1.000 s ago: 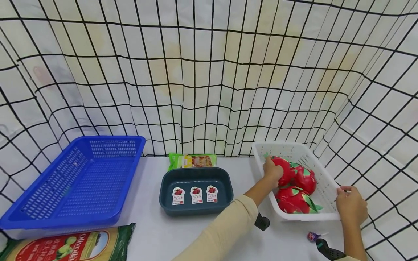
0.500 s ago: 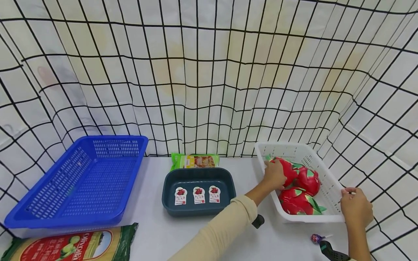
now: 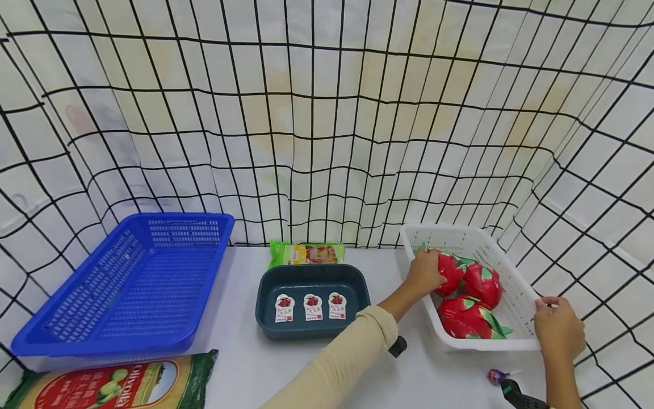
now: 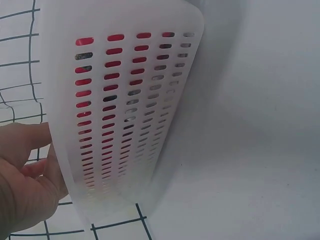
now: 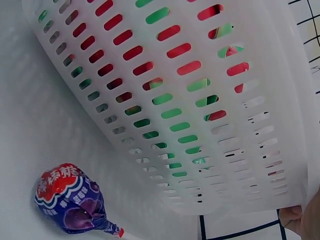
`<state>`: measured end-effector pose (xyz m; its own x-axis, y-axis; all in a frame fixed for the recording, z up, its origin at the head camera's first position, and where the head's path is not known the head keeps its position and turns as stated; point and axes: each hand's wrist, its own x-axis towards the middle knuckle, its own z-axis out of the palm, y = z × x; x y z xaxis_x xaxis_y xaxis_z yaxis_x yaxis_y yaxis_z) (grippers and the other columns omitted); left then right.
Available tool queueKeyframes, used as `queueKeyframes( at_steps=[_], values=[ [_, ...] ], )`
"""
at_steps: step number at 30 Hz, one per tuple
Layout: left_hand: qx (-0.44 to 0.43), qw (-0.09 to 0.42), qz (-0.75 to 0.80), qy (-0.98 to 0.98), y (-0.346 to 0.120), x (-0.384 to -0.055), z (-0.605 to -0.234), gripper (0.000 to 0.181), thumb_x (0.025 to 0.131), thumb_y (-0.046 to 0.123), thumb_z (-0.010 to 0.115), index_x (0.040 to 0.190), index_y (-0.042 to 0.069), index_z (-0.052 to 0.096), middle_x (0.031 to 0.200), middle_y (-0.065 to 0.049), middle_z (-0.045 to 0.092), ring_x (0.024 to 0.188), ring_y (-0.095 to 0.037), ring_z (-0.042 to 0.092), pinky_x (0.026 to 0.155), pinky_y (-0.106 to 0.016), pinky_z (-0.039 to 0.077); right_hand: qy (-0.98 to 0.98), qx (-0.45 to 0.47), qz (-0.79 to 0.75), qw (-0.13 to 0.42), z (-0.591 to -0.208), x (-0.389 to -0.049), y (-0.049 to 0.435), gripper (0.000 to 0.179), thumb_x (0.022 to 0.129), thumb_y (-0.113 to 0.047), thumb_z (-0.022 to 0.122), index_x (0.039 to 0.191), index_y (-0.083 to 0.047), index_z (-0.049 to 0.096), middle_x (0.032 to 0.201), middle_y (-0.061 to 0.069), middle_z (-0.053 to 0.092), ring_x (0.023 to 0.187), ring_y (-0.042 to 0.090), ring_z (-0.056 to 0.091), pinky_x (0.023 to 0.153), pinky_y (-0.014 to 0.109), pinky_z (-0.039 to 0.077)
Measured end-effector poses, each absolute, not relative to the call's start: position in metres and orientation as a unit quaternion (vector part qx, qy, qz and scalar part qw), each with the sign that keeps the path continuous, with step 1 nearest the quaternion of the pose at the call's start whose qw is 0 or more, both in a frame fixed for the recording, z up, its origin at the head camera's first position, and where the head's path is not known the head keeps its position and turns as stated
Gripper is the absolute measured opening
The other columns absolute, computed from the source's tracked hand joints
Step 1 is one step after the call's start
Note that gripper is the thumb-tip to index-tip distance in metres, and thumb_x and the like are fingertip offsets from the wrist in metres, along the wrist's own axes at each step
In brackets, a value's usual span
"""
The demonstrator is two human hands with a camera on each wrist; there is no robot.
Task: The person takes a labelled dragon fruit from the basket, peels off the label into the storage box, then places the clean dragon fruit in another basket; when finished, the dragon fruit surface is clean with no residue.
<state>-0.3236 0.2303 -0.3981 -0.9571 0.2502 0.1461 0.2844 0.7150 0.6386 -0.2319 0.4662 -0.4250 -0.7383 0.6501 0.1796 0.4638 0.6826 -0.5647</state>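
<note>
A white perforated basket [image 3: 490, 344] stands on the right of the table. It holds several red toy dragon fruits with green leaf tips, among them a front one [image 3: 467, 318] and a right one [image 3: 482, 284]. My left hand [image 3: 424, 272] reaches over the basket's left rim and holds the left dragon fruit [image 3: 449, 275]; its fingertips are hidden. In the left wrist view that hand [image 4: 25, 175] shows beyond the basket wall [image 4: 110, 15]. At the front right corner, my right hand [image 3: 559, 329] grips the basket's rim. Only a bit of it [image 5: 291, 220] shows in the right wrist view.
A wrapped lollipop [image 3: 497, 376] lies before the basket. Mid-table stands a dark teal tray [image 3: 313, 331] with three stickers, a green snack packet [image 3: 278, 254] behind it. Left are a blue basket [image 3: 206, 284] and a pasta bag [image 3: 117, 386]. Black netting [image 3: 332, 135] encloses the table.
My left hand has shifted slightly on the left dragon fruit and now covers its upper left part. The right hand stays at the basket corner. The whole view has shifted a little.
</note>
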Motion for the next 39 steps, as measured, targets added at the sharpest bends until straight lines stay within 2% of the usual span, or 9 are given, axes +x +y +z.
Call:
queueKeyframes(
  at_steps=[5,10,13,17,21,25,29,35,39],
  values=[
    [-0.145,0.016,-0.375,-0.916,0.225,-0.323,-0.397,0.060,0.078,0.015,0.082,0.133,0.013,0.057,0.117,-0.006,0.059,0.106,-0.019,0.066,0.070,-0.024,0.060,-0.899,-0.306,0.251,0.188,-0.425,-0.232,0.465,0.043,0.103,-0.029,0.040,0.127,0.005,0.049,0.116,0.035,0.058,0.088,0.052,0.056,0.058,0.048,0.041],
    [-0.140,0.002,-0.388,-0.911,0.223,-0.323,-0.398,0.048,0.081,0.014,0.080,0.125,0.011,0.062,0.114,-0.005,0.058,0.101,-0.016,0.064,0.061,-0.016,0.056,-0.898,-0.312,0.248,0.185,-0.425,-0.232,0.466,0.042,0.102,-0.029,0.040,0.128,0.003,0.050,0.118,0.032,0.059,0.092,0.052,0.056,0.058,0.048,0.039],
    [-0.158,0.018,-0.328,-0.931,0.222,-0.320,-0.400,0.035,0.082,0.017,0.079,0.115,0.013,0.068,0.112,-0.002,0.060,0.095,-0.012,0.065,0.067,-0.017,0.058,-0.898,-0.314,0.251,0.180,-0.425,-0.230,0.468,0.042,0.102,-0.029,0.040,0.128,0.003,0.049,0.119,0.032,0.059,0.094,0.053,0.055,0.058,0.048,0.039],
    [-0.211,0.071,-0.171,-0.960,0.221,-0.314,-0.398,0.024,0.080,0.025,0.080,0.103,0.019,0.076,0.110,0.003,0.066,0.092,-0.006,0.065,0.077,-0.018,0.057,-0.898,-0.314,0.251,0.179,-0.425,-0.228,0.470,0.043,0.102,-0.030,0.039,0.129,0.002,0.049,0.121,0.031,0.059,0.095,0.053,0.055,0.057,0.047,0.038],
    [-0.244,0.093,-0.064,-0.963,0.221,-0.310,-0.394,0.024,0.078,0.034,0.081,0.100,0.025,0.077,0.110,0.006,0.065,0.087,-0.004,0.061,0.074,-0.019,0.057,-0.899,-0.313,0.250,0.179,-0.426,-0.227,0.471,0.043,0.102,-0.030,0.040,0.128,0.002,0.049,0.120,0.031,0.059,0.094,0.053,0.056,0.056,0.047,0.038],
    [-0.246,0.067,-0.043,-0.966,0.222,-0.311,-0.392,0.025,0.080,0.035,0.079,0.103,0.028,0.075,0.116,0.005,0.060,0.085,-0.006,0.059,0.066,-0.019,0.056,-0.900,-0.314,0.250,0.172,-0.425,-0.225,0.472,0.042,0.102,-0.031,0.039,0.128,0.001,0.048,0.120,0.031,0.059,0.094,0.052,0.056,0.057,0.047,0.037],
    [-0.251,0.046,-0.049,-0.966,0.219,-0.313,-0.392,0.022,0.084,0.036,0.073,0.104,0.026,0.074,0.126,0.005,0.056,0.090,-0.006,0.060,0.068,-0.019,0.055,-0.900,-0.315,0.251,0.166,-0.423,-0.225,0.471,0.043,0.103,-0.031,0.038,0.129,0.001,0.048,0.120,0.031,0.058,0.096,0.053,0.054,0.059,0.048,0.037],
    [-0.267,0.056,-0.200,-0.941,0.198,-0.313,-0.408,0.045,0.091,0.033,0.065,0.134,0.021,0.059,0.127,0.002,0.057,0.088,-0.005,0.063,0.073,-0.015,0.056,-0.900,-0.316,0.257,0.154,-0.425,-0.225,0.468,0.043,0.103,-0.031,0.038,0.129,0.002,0.046,0.118,0.032,0.057,0.096,0.053,0.053,0.060,0.049,0.038],
    [-0.299,0.033,-0.301,-0.905,0.180,-0.312,-0.410,0.049,0.093,0.026,0.064,0.139,0.015,0.052,0.120,0.000,0.060,0.087,-0.002,0.058,0.071,-0.008,0.051,-0.902,-0.315,0.248,0.157,-0.425,-0.229,0.467,0.044,0.103,-0.032,0.039,0.129,0.002,0.047,0.120,0.031,0.057,0.099,0.054,0.054,0.063,0.052,0.040]
  ],
)
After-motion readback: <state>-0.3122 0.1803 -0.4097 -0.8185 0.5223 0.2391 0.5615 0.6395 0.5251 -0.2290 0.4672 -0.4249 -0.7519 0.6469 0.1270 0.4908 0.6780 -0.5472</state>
